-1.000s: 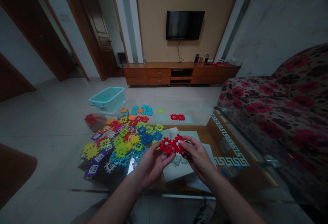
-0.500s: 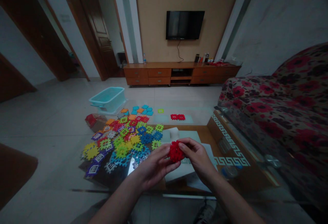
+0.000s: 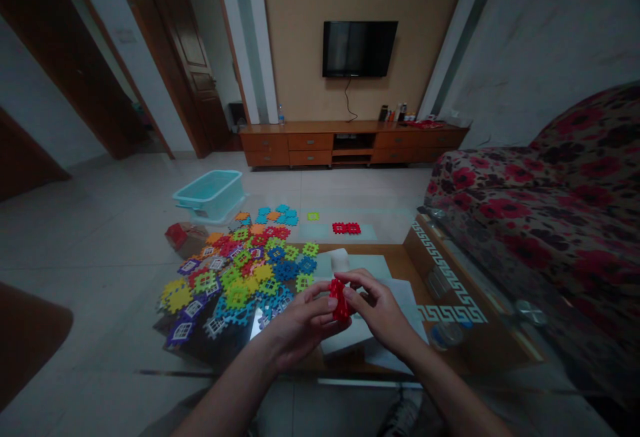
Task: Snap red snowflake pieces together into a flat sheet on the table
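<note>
Red interlocking plastic building pieces (image 3: 339, 300) are held between both hands above the near side of the glass table, turned partly edge-on. My left hand (image 3: 303, 322) is closed on their left side, thumb against the near face. From the right, my right hand (image 3: 376, 305) pinches them with thumb and fingertips. Fingers hide part of the pieces, so I cannot tell how many there are. Left of the hands spreads a heap of gear-edged pieces (image 3: 240, 277) in yellow, green, blue, purple, orange and red. Farther off lie two joined red pieces (image 3: 347, 228) and a lone lime-green frame (image 3: 313, 216).
The glass table (image 3: 395, 234) has a wooden shelf beneath, with white sheets on it. A turquoise tub (image 3: 210, 194) is at the far left, near a red and brown packet (image 3: 184, 238). A flowered sofa (image 3: 540, 184) stands along the right.
The red pieces have turned in my hands from showing a broad face to a narrower, more edge-on view. My fingers have shifted around them. The heap looks the same.
</note>
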A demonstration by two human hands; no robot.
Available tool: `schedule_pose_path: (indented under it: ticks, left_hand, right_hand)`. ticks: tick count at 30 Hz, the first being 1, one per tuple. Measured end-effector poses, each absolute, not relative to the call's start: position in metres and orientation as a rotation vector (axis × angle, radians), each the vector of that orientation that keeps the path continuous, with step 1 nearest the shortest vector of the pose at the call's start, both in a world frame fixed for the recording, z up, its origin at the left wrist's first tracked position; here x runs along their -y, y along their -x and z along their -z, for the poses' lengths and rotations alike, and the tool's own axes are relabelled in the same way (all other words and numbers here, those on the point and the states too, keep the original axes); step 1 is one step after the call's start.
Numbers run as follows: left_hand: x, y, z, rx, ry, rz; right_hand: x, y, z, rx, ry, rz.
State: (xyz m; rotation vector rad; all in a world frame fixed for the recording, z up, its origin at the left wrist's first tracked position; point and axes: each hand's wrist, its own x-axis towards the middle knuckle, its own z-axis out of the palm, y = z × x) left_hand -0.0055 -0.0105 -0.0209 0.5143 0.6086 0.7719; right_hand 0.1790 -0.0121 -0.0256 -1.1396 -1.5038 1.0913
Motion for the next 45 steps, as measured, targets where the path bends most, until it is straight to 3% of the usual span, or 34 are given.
schedule_pose_path:
  ticks: [9, 45]
  left_hand:
    - [0.009, 0.005, 0.021, -0.713, -0.588, -0.796]
    - [0.007, 0.007, 0.020, -0.702, -0.589, -0.773]
  right_hand:
    - [0.014, -0.190, 0.020, 1.869, 1.101, -0.913]
    - [0.020, -0.179, 0.021, 1.896, 1.023, -0.769]
